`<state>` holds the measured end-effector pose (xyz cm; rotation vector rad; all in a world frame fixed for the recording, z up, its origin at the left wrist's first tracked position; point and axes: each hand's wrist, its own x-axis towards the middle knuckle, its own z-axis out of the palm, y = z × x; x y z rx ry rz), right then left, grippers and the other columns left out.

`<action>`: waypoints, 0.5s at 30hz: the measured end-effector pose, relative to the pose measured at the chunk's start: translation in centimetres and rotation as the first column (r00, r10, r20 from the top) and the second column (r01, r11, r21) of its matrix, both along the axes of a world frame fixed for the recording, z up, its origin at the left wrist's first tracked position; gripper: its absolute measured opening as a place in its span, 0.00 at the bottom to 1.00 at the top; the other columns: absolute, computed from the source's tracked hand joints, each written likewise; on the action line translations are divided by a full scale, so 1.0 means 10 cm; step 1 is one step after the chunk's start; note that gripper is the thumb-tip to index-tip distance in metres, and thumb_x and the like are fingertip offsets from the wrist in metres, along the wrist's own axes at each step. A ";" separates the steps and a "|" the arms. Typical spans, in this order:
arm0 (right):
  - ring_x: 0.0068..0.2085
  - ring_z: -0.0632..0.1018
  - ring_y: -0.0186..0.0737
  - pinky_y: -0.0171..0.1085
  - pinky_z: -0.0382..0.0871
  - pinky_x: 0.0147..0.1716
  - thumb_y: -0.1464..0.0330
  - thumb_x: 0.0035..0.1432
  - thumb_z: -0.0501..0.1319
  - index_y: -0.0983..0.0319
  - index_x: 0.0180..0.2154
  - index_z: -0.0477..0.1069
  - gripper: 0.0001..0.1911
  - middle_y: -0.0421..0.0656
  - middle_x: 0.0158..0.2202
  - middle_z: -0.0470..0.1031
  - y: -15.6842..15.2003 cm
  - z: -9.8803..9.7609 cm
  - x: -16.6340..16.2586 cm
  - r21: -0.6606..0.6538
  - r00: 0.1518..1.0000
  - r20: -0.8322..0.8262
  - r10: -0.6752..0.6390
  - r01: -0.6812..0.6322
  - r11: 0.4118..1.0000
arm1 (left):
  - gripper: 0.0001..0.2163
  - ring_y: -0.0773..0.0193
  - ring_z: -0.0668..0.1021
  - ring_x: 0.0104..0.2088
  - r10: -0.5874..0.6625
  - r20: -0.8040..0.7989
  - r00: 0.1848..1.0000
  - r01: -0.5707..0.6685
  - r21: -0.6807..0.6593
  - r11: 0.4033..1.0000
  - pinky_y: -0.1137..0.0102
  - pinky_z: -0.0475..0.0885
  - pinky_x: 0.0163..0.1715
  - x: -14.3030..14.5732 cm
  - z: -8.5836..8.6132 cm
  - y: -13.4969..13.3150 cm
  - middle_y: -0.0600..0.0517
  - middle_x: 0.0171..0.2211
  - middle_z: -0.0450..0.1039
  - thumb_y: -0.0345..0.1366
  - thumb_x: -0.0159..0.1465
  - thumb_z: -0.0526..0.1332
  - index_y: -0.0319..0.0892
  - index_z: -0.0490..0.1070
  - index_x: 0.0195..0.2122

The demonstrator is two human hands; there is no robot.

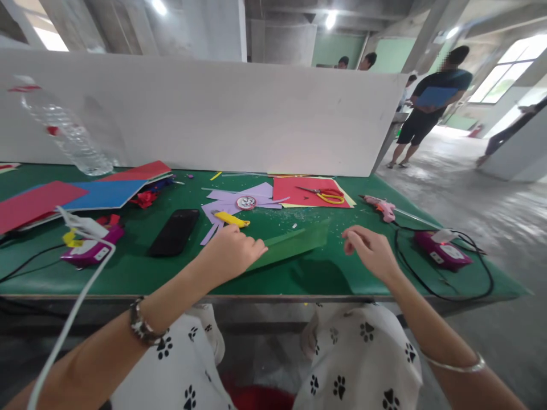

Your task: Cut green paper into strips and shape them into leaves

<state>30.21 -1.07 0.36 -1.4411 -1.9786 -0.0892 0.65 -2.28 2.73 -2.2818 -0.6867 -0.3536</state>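
Observation:
A strip of green paper is held by its left end in my left hand, whose fingers are closed on it. The strip slants up to the right above the table. My right hand hovers beyond the strip's far end, apart from it. Its fingers are curled together, and what lies between them, if anything, is hidden. Just behind my left hand lies a yellow utility knife. Lilac paper strips spread beyond it, with a small round printed tin or disc on them.
Yellow-handled scissors lie on red paper. A pink glue gun and purple power strip with a looped cable are at right. At left are a phone, another power strip, coloured sheets and a bottle.

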 end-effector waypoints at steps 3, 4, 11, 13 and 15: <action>0.38 0.74 0.43 0.42 0.67 0.37 0.63 0.52 0.53 0.62 0.42 0.63 0.15 0.47 0.36 0.73 -0.11 -0.03 -0.24 0.177 0.996 0.074 0.041 -0.053 0.983 | 0.08 0.65 0.69 0.17 -0.003 -0.015 1.000 0.003 -0.014 1.000 0.69 0.54 0.20 0.23 -0.09 -0.12 0.54 0.15 0.65 0.29 0.59 0.53 0.38 0.65 0.23; 0.44 0.71 0.47 0.47 0.64 0.43 0.62 0.51 0.55 0.62 0.45 0.62 0.19 0.50 0.42 0.71 -0.14 -0.05 -0.30 0.209 0.979 0.189 0.077 -0.117 0.971 | 0.06 0.65 0.69 0.18 -0.003 -0.029 1.000 0.002 -0.032 0.999 0.69 0.54 0.20 0.30 -0.14 -0.16 0.53 0.16 0.66 0.27 0.58 0.53 0.37 0.66 0.25; 0.40 0.73 0.35 0.42 0.60 0.48 0.73 0.56 0.51 0.60 0.40 0.69 0.12 0.41 0.39 0.75 -0.15 -0.27 -0.45 0.065 0.712 0.606 0.354 -0.489 0.870 | 0.08 0.66 0.70 0.21 -0.034 -0.020 0.999 0.032 -0.105 0.994 0.69 0.55 0.21 0.50 -0.44 -0.18 0.51 0.20 0.68 0.28 0.61 0.50 0.33 0.68 0.35; 0.37 0.74 0.34 0.39 0.62 0.46 0.76 0.56 0.50 0.62 0.41 0.69 0.13 0.41 0.37 0.76 -0.12 -0.29 -0.42 0.093 0.706 0.620 0.342 -0.498 0.862 | 0.09 0.66 0.71 0.21 -0.054 -0.042 0.998 0.050 -0.095 0.994 0.69 0.56 0.22 0.43 -0.45 -0.16 0.51 0.21 0.69 0.28 0.61 0.51 0.33 0.67 0.40; 0.36 0.74 0.34 0.38 0.63 0.44 0.78 0.55 0.50 0.63 0.41 0.69 0.15 0.42 0.37 0.76 -0.09 -0.29 -0.38 0.091 0.700 0.635 0.326 -0.487 0.869 | 0.09 0.66 0.72 0.22 -0.060 -0.080 0.995 0.053 -0.090 0.995 0.69 0.57 0.22 0.31 -0.44 -0.14 0.50 0.21 0.71 0.27 0.59 0.53 0.33 0.67 0.40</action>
